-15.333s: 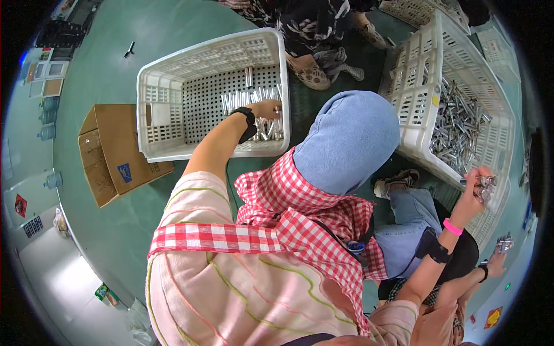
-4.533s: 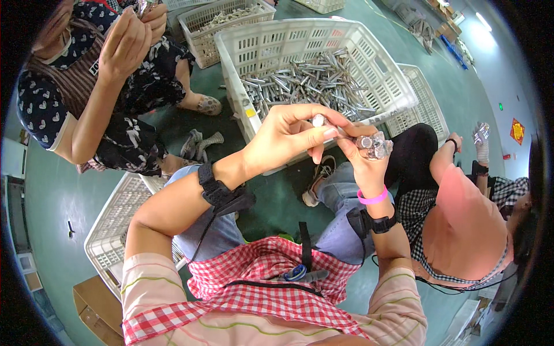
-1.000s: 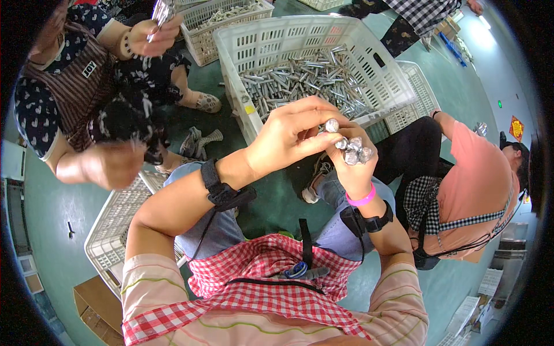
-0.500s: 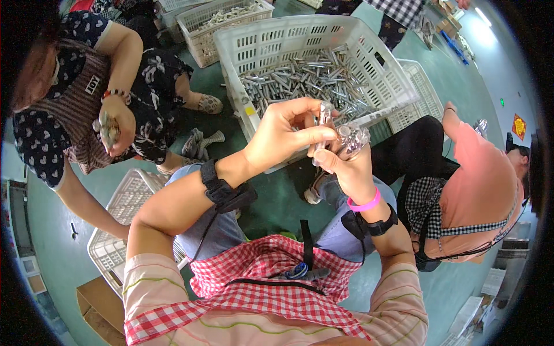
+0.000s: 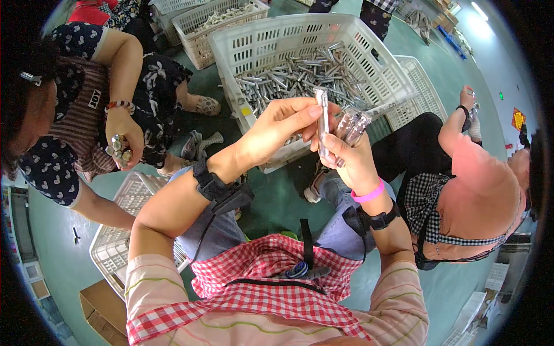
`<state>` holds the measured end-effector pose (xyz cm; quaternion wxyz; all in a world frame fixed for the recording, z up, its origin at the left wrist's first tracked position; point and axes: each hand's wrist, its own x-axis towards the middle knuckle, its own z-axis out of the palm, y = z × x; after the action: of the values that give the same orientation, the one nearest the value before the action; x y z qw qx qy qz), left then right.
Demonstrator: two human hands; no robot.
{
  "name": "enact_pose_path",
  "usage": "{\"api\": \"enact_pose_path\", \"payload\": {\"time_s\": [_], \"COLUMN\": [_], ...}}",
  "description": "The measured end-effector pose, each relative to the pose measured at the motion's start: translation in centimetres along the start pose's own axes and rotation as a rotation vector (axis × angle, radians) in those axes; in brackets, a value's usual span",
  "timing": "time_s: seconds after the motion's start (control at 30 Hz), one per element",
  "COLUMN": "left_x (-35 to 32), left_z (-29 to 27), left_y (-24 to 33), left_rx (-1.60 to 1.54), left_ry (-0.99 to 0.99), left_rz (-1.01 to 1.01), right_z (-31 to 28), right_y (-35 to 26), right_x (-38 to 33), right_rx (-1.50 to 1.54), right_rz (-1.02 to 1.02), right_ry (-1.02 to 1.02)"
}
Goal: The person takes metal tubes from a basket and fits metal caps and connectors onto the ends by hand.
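My left hand (image 5: 272, 126) pinches one shiny metal tube (image 5: 322, 112) between thumb and fingers, holding it almost upright. Its lower end meets the fingertips of my right hand (image 5: 356, 166). Closed in that right hand is a bundle of several similar tubes (image 5: 353, 126), slanting up and to the right. Whether the tubes are bare or wrapped in clear film is hard to make out. Both hands are above the near rim of a large white plastic crate (image 5: 283, 34), where many loose silvery tubes (image 5: 306, 72) lie in a heap.
A co-worker's hand (image 5: 121, 151) on the left grips several tubes. Another person in a pink top (image 5: 482, 184) sits close on the right, also holding tubes. A smaller crate (image 5: 196, 43) with pale pieces stands behind; more white crates (image 5: 107, 248) and a cardboard box (image 5: 104, 308) are at the left.
The single tube in my left hand has risen slightly and shows more of its length. The right-hand bundle has tilted rightward. The left co-worker's tubes have turned toward me.
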<state>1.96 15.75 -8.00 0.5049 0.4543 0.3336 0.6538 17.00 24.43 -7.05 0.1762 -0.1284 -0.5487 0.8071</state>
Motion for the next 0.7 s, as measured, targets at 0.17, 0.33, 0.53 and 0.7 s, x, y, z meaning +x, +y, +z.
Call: {"api": "enact_pose_path", "payload": {"time_s": [0.17,0.33,0.53,0.7], "left_x": [0.3,0.4,-0.4,-0.7], "left_z": [0.7,-0.4,1.6,0.9], "left_y": [-0.1,-0.5,0.5,0.1], "left_rx": [0.016,-0.037,0.250,0.332], "left_ry": [0.040,0.281,0.241,0.250], "left_rz": [0.070,0.098,0.056,-0.066], "right_z": [0.3,-0.3,-0.3,-0.7], "right_y": [0.3,0.9,1.3,1.4], "right_x": [-0.1,0.2,0.1,0.0], "right_rx": [0.050,-0.193,-0.236,-0.429], "right_rz": [0.008,-0.035,-0.147,-0.155], "right_ry": [0.066,0.074,0.100,0.037]}}
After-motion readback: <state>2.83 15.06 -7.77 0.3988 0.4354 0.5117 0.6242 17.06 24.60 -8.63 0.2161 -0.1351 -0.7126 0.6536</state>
